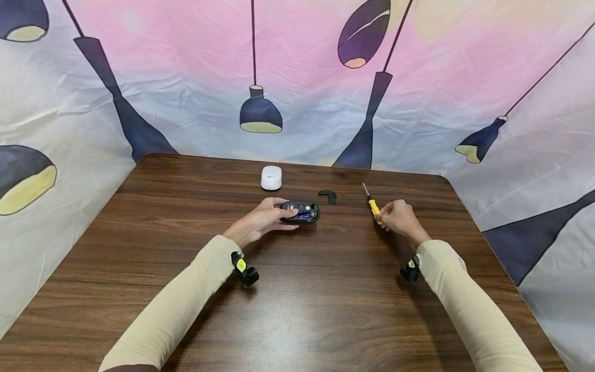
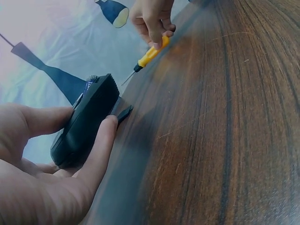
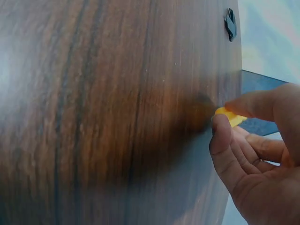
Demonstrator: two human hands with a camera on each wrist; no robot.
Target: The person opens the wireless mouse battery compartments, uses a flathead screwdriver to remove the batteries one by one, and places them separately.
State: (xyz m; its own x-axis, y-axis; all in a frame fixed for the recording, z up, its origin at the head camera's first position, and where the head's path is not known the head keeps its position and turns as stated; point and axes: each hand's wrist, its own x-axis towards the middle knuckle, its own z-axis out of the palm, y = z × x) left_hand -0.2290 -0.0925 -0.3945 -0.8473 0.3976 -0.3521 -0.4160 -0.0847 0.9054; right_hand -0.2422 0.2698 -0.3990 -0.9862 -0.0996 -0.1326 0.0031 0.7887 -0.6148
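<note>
My left hand [image 1: 266, 217] holds a black computer mouse [image 1: 308, 206] with its underside up, the thumb lying over it and the fingers round the edge. Its battery bay is uncovered, showing a blue battery [image 1: 304, 215] inside. On the right, my right hand [image 1: 401, 219] pinches the yellow handle of a screwdriver [image 1: 374, 205] between thumb and fingers, its thin metal shaft pointing toward the table's far side. In the right wrist view only the handle's end [image 3: 230, 116] shows between the fingertips.
A curved black cover piece [image 1: 329, 196] lies on the wooden table [image 1: 288, 299] between the hands, a little farther back. Behind the mouse stands a white rounded mouse [image 1: 271, 177]. A printed cloth [image 1: 307, 124] hangs along the table's far edge.
</note>
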